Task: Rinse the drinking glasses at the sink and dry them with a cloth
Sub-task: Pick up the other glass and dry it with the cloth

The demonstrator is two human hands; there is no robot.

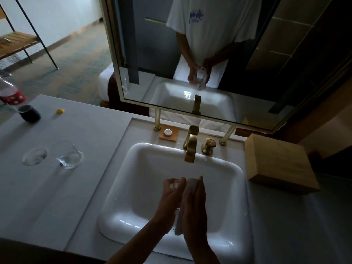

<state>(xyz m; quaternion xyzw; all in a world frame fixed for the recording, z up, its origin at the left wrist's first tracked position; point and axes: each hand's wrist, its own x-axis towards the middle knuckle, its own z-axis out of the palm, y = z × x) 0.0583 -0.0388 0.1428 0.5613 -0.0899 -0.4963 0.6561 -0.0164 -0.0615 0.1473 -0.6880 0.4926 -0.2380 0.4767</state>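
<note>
Over the sink (144, 149), left hand (172, 189) grips a glass (175, 184); right hand (196, 202) clasps the cloth (191, 183) against it. Another glass (69, 155) stands on the tabletop (57, 197), well left of the basin's rim.

Both forearms reached forward, hands close together. The left hand (172, 191) curled its fingers (180, 182) inward. The right hand (196, 202) lay flatter, fingertips forward.

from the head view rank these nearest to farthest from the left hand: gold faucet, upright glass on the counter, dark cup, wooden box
Measured from the left hand over the sink:
1. Gold faucet, just ahead, behind the basin.
2. Wooden box, on the right, and upright glass, on the left counter: too close to call.
3. Dark cup, far left, at the back of the counter.
</note>
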